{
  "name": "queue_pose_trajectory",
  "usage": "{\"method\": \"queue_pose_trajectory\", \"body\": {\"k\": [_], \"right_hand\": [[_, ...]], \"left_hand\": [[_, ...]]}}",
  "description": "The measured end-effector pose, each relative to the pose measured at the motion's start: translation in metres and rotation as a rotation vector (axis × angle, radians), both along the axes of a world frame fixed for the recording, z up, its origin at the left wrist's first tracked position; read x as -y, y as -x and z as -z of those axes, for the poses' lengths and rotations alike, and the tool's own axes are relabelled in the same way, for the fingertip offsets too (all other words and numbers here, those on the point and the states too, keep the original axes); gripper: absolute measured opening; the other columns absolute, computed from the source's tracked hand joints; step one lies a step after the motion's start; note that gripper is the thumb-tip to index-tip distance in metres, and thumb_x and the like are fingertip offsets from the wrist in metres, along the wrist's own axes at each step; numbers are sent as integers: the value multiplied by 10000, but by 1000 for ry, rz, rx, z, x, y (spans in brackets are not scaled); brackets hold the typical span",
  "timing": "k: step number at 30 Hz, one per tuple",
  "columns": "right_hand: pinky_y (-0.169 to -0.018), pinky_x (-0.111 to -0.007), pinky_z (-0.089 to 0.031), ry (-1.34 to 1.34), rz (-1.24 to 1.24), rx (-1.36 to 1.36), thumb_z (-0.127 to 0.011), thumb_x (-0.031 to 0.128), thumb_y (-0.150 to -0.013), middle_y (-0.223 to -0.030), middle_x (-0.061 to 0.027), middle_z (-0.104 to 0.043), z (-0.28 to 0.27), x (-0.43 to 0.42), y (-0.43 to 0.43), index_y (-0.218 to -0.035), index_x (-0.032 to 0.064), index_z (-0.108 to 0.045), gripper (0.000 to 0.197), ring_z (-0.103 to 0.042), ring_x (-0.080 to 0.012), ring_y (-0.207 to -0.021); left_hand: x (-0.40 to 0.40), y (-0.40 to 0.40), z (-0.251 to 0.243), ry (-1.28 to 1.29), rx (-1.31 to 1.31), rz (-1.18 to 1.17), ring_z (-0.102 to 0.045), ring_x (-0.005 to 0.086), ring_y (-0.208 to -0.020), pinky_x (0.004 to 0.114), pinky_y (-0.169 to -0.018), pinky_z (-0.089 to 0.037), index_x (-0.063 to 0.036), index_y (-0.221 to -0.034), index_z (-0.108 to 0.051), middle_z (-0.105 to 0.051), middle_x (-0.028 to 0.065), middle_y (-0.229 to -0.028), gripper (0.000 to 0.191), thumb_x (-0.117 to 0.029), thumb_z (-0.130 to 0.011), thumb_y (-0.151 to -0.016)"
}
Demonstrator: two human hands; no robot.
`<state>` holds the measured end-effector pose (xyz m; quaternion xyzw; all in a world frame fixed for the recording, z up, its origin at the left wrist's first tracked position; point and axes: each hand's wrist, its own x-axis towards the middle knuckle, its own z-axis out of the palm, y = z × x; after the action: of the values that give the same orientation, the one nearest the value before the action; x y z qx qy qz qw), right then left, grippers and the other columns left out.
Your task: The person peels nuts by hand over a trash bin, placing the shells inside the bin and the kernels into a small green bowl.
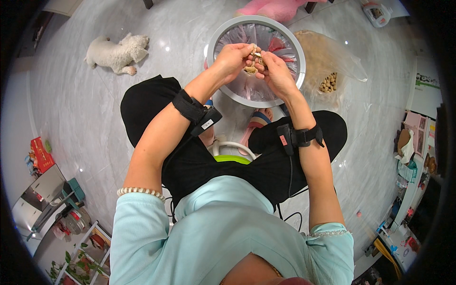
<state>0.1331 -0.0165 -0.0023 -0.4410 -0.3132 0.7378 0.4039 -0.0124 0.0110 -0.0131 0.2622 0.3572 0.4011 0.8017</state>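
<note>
My left hand (233, 60) and my right hand (278, 73) meet above a round bin with a grey rim (256, 104). Between the fingertips of the left is a peanut shell (253, 47). The right hand's fingers curl around more pale shell pieces, partly hidden by the fingers. Another peanut shell (250, 70) shows just below the hands; whether it is held or lies in the bin is unclear. A clear plastic liner (254, 89) covers the bin's inside, with some red wrapping (276, 45) in it.
Right of the bin, a clear plastic bag (347, 64) on the tiled floor holds many peanuts (327, 83). A white dog (114, 55) lies to the left. Beyond the bin is a pink plush toy (272, 9). Slippered feet (262, 119) stand close to the bin.
</note>
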Motion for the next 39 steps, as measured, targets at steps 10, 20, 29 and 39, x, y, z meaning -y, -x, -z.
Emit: {"method": "queue_pose_trajectory", "body": {"k": [10, 20, 29, 39], "right_hand": [[-502, -169, -307, -43, 117, 309, -505, 315, -870, -669, 46, -427, -11, 2, 4, -868, 64, -500, 252, -375, -28, -584], [-515, -162, -341, -57, 77, 348, -562, 321, -828, -703, 46, -504, -12, -1, 1, -895, 71, -553, 259, -443, -27, -609], [-456, -163, -245, -57, 114, 290, -546, 247, -850, -615, 61, -398, -14, 0, 3, -894, 66, -553, 187, -326, -15, -521], [-472, -167, -266, -58, 85, 167, -500, 260, -878, -648, 40, -406, -9, 0, 0, -903, 47, -549, 220, -344, -28, -565]], "left_hand": [[-3, 5, -1, 17, -42, -26, -415, 85, -661, 205, -614, -372, 41, -922, -571, -507, 6, -767, 208, -145, -493, -872], [2, 1, -9, 28, -6, -56, -412, 94, -627, 220, -575, -347, 52, -914, -605, -531, 21, -736, 187, -101, -548, -822], [-4, 7, 3, -60, -250, -59, -425, 83, -636, 212, -589, -366, 55, -1009, -579, -541, 12, -755, 262, -136, -546, -833], [7, -1, -18, -231, -415, -65, -427, 75, -613, 200, -549, -335, 16, -923, -643, -550, -2, -714, 235, -177, -607, -795]]}}
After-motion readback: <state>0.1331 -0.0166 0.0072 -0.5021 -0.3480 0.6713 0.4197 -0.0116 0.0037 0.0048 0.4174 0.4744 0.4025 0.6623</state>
